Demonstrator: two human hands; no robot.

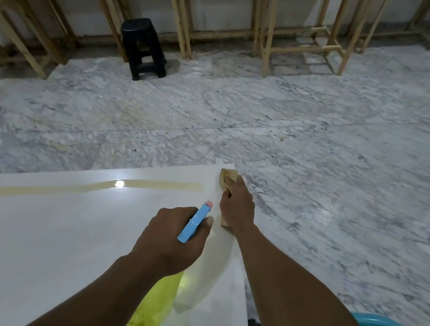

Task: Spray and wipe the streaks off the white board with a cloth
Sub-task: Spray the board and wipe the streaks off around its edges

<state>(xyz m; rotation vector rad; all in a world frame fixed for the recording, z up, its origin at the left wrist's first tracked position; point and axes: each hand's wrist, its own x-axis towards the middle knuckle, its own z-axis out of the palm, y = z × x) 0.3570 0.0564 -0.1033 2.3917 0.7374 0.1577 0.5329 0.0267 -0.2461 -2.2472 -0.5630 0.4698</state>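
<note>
Yellow cloth [227,177] lies under the right hand's [237,204] grip, on the board's [55,236] corner.

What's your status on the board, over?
Left hand gripping spray bottle over white board. Right hand pressing cloth at far right corner. Tan streak remains. Nothing obstructing.

The left hand [172,236] grips a spray bottle with a yellow-green translucent body [154,305] and blue plastic trigger head [194,223], held above the glossy white board [40,248]. Just beyond it, the right hand [236,205] presses a tan folded cloth [227,177] flat at the board's far corner. A pale tan streak [91,187] runs leftward from the hands. A black plastic stool [143,48] stands on the marble floor [322,151], far beyond them.
</note>
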